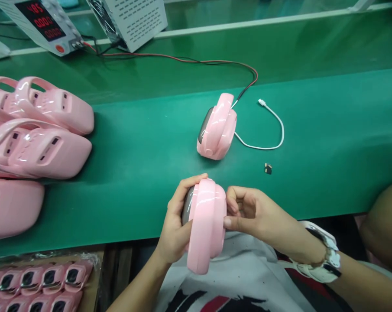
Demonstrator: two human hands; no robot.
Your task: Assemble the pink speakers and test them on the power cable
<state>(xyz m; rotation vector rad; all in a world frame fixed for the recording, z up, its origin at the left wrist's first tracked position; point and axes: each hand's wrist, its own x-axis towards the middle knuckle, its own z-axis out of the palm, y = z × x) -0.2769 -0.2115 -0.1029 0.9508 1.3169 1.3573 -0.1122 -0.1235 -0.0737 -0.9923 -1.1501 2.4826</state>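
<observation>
- The left hand [174, 225] wraps around the near pink device [206, 225] from its left side, fingers curled over the top edge and thumb side against the grey front face, gripping it firmly.
- The right hand [247, 214] comes in from the right with its wrist bent inward; the fingertips [228, 222] press against the device's right flank, the other fingers curled loosely, so it pinches the housing rather than closing around it.
- A white wristwatch [325, 255] sits on the right forearm.
- The held device stands on edge, over the near edge of the green belt [328, 143], partly above the person's lap.
- A second pink device [217, 128] stands farther out on the belt, well apart from the hands, with a red-and-black lead [215, 62] running to it from behind.
- A white cable [273, 130] loops to the right of that device, its plug end lying free on the belt.
- A small dark part [268, 168] lies on the belt, to the right of both devices and near neither hand.
- Stacked pink shells [40, 130] crowd the left end of the belt; open green surface lies between them and the hands.
- A power supply [40, 24] with a red display and a white vented box [134, 19] stand at the far side.
- A tray of pink units [36, 284] sits below the belt's near edge at lower left.
</observation>
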